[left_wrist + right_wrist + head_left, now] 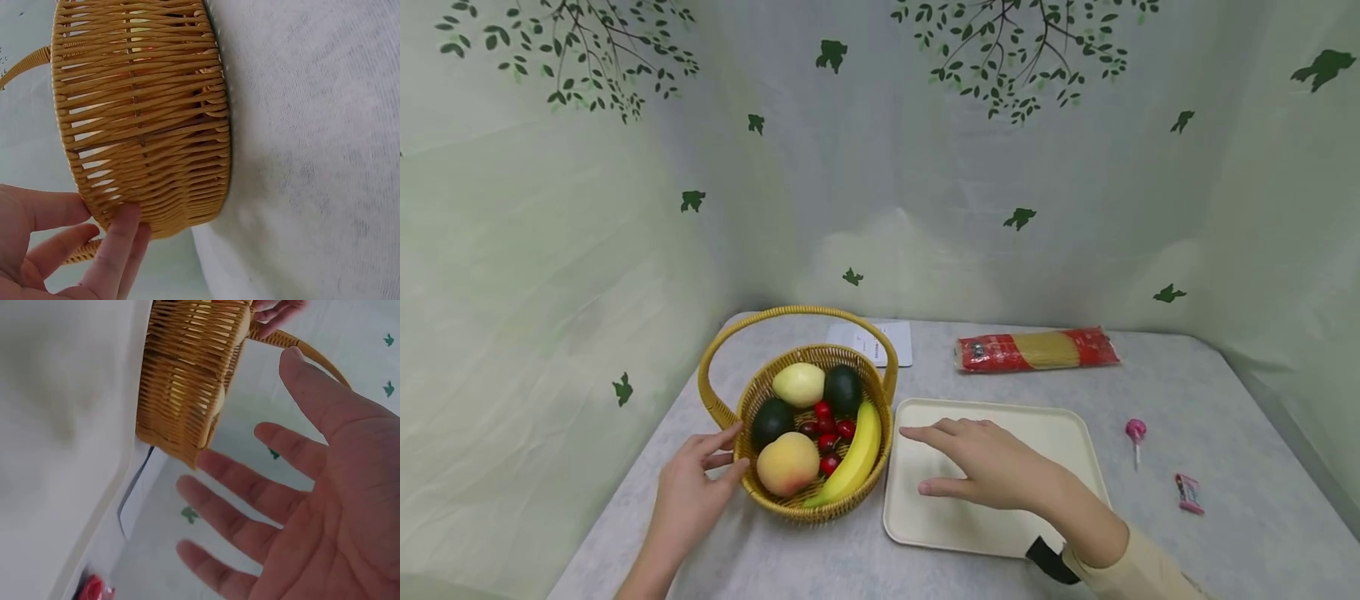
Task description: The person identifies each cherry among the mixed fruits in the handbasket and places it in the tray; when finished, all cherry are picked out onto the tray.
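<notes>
L hand point(688, 492) is touching the basket's rim & outer wall, fingers parted, tips resting on the weave. Basket point(808, 512) is standing just R of that hand, between both hands. Inside, a peach point(787, 464) is lying near L hand, banana point(859, 454) on R hand's side, cherries point(827, 442) mid, pale yellow fruit point(799, 385) farther back. R hand point(992, 467) is hovering over the tray point(917, 517), fingers & thumb spread. Pasta pack point(1037, 350) is lying beyond R hand; lollipop point(1136, 430) & candy point(1189, 493) are lying to its R.
</notes>
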`<state>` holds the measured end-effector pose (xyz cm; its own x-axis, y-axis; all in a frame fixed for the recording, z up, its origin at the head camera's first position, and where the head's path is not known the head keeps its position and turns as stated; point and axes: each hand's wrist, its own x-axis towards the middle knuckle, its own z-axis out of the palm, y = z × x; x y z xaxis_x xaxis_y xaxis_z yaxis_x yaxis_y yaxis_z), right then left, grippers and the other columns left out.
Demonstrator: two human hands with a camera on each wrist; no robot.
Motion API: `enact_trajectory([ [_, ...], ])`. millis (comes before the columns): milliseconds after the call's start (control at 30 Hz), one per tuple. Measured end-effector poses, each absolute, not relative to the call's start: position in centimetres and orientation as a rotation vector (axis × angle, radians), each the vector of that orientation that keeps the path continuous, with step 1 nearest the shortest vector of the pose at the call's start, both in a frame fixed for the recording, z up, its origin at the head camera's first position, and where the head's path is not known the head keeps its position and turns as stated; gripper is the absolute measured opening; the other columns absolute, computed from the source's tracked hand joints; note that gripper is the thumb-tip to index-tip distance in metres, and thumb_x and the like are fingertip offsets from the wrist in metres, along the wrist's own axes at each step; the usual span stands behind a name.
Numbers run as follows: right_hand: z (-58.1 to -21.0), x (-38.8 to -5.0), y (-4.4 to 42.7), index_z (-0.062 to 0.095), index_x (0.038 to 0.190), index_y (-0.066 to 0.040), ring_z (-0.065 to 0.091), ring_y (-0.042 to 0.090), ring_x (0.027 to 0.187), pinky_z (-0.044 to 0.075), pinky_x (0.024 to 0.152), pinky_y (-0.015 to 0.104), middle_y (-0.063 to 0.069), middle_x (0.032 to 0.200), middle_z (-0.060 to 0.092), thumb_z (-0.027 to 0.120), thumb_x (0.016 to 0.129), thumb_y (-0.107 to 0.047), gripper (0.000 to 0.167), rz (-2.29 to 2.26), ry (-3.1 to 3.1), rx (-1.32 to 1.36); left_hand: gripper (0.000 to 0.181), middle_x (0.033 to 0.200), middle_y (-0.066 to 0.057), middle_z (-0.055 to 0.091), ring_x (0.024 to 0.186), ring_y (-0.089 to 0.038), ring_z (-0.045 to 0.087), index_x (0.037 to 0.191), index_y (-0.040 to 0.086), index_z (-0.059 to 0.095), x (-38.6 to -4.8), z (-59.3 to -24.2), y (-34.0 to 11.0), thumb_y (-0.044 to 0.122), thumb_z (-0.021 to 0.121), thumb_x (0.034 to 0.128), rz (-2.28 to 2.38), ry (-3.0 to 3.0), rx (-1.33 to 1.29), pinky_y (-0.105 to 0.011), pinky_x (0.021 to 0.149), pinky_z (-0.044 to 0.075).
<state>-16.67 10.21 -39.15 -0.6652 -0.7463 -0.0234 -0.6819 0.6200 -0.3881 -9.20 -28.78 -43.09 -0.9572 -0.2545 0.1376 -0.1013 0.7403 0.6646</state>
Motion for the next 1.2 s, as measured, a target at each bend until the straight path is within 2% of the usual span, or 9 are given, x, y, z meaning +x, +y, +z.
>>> enact_trajectory([
  [100,-39.0,-17.9,8.7,0.06,0.154,-0.023,0.068,0.02,0.122,0.059,0.104,0.046,0.0,0.137,0.07,0.069,0.104,-0.05,0.058,-0.608,2.577,-1.237,0.055,0.133,-0.02,0.068,0.116,-0.038,0.076,0.148,0.014,0.067,-9.6,-43.3,-29.1,0.015,0.082,0.0956,-1.138,-2.716,0.347,-0.018,0.075,0.059],
  [167,-38.8,-18.8,7.4,0.063,0.151,-0.019,0.068,0.02,0.121,0.06,0.102,0.041,0.001,0.138,0.07,0.07,0.104,-0.045,0.054,-0.669,2.507,-1.238,0.055,0.14,-0.02,0.066,0.121,-0.036,0.074,0.149,0.017,0.066,-9.8,-43.4,-29.4,0.02,0.082,0.0965,-1.245,-2.718,0.403,-0.015,0.076,0.058],
  [267,-38.4,-20.1,5.5,0.065,0.149,-0.018,0.069,0.017,0.114,0.06,0.098,0.036,0.003,0.135,0.072,0.07,0.105,-0.042,0.05,-0.729,2.427,-1.252,0.054,0.152,-0.019,0.062,0.115,-0.016,0.075,0.149,0.016,0.066,-10.3,-43.7,-29.8,0.023,0.082,0.098,-1.51,-2.667,0.482,-0.017,0.082,0.061],
  [400,-38.1,-21.5,3.0,0.065,0.148,-0.017,0.071,0.017,0.11,0.061,0.097,0.034,0.007,0.137,0.071,0.069,0.107,-0.037,0.046,-0.764,2.354,-1.286,0.053,0.151,-0.011,0.064,0.101,0.006,0.069,0.147,0.008,0.065,-10.8,-44.3,-30.2,0.019,0.082,0.0974,-1.839,-2.527,0.548,-0.022,0.087,0.063],
  [533,-38.1,-22.8,0.8,0.065,0.147,-0.014,0.073,0.02,0.112,0.06,0.092,0.026,0.01,0.133,0.072,0.069,0.107,-0.035,0.046,-0.752,2.316,-1.28,0.056,0.139,0.005,0.07,0.102,0.002,0.071,0.146,0.004,0.064,-11.0,-44.7,-30.7,0.015,0.083,0.0956,-2.003,-2.43,0.569,-0.023,0.088,0.064],
  [667,-38.3,-23.9,-0.9,0.064,0.148,-0.014,0.071,0.016,0.111,0.057,0.089,0.022,0.011,0.131,0.072,0.069,0.107,-0.036,0.047,-0.706,2.306,-1.24,0.056,0.129,0.012,0.073,0.103,0.0,0.072,0.146,0.002,0.065,-11.1,-44.9,-31.1,0.014,0.084,0.0946,-2.07,-2.391,0.58,-0.024,0.089,0.064],
  [800,-38.5,-24.8,-2.5,0.064,0.149,-0.013,0.067,0.013,0.107,0.055,0.087,0.022,0.011,0.132,0.072,0.071,0.105,-0.037,0.05,-0.643,2.291,-1.213,0.058,0.129,0.015,0.073,0.106,0.002,0.071,0.146,0.005,0.065,-10.9,-44.9,-31.3,0.016,0.086,0.0935,-2.09,-2.383,0.61,-0.024,0.091,0.063],
  [1067,-38.9,-26.5,-4.8,0.062,0.151,-0.013,0.067,0.016,0.116,0.055,0.095,0.026,0.009,0.132,0.073,0.07,0.106,-0.037,0.052,-0.606,2.285,-1.163,0.059,0.126,0.017,0.074,0.106,0.0,0.072,0.147,0.007,0.066,-10.9,-44.9,-31.3,0.016,0.087,0.0927,-2.145,-2.355,0.635,-0.027,0.092,0.064],
  [1200,-39.2,-27.1,-5.6,0.062,0.151,-0.015,0.069,0.014,0.107,0.058,0.089,0.026,0.008,0.133,0.073,0.072,0.105,-0.038,0.053,-0.599,2.263,-1.107,0.059,0.127,0.014,0.073,0.105,-0.002,0.072,0.147,0.008,0.067,-11.0,-45.0,-31.3,0.017,0.087,0.0924,-2.156,-2.344,0.664,-0.027,0.091,0.064],
])
